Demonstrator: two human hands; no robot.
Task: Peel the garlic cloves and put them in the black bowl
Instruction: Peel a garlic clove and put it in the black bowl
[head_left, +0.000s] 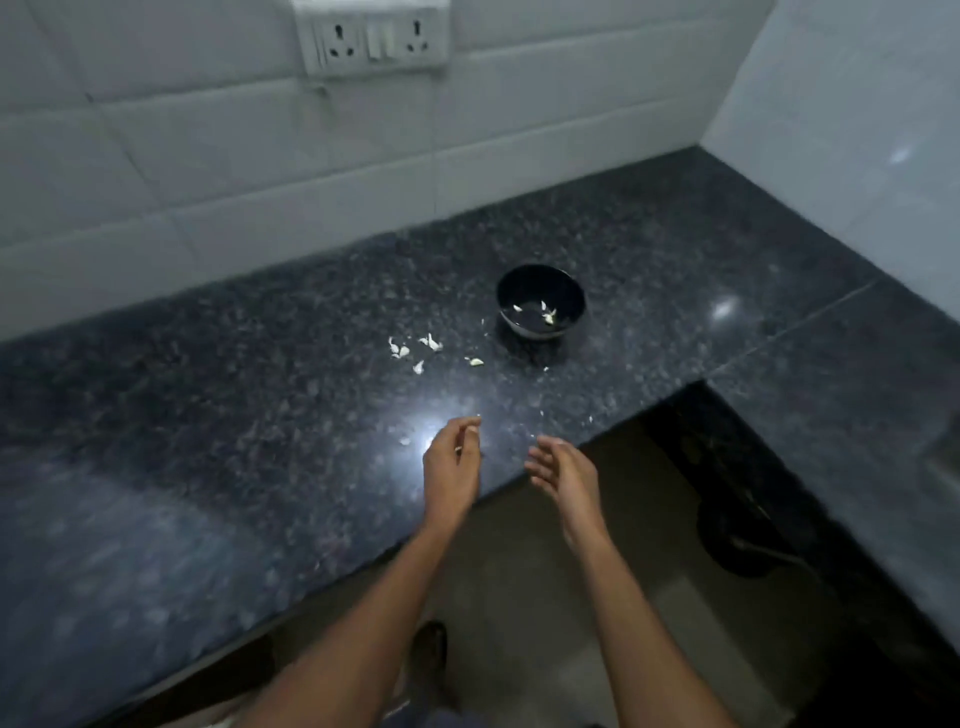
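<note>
Speckled dark granite counter (208, 364) runs to white tiled walls, its front edge under both hands. At twelve o'clock sits the black bowl (541, 301), pale cloves inside; loose garlic cloves (415, 351) at eleven. Left hand (451, 467) pinches something pale; right hand (563, 470) fingers relaxed.

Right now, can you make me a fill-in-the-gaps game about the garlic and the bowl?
1. The bowl on the counter is coloured ____.
2. The loose garlic cloves lie on the counter to the ____ of the bowl.
3. The left hand and the right hand hover near the counter's ____ edge.
4. On the tiled wall above sits a white ____ with two sockets.

Missing words: black; left; front; switchboard
</note>
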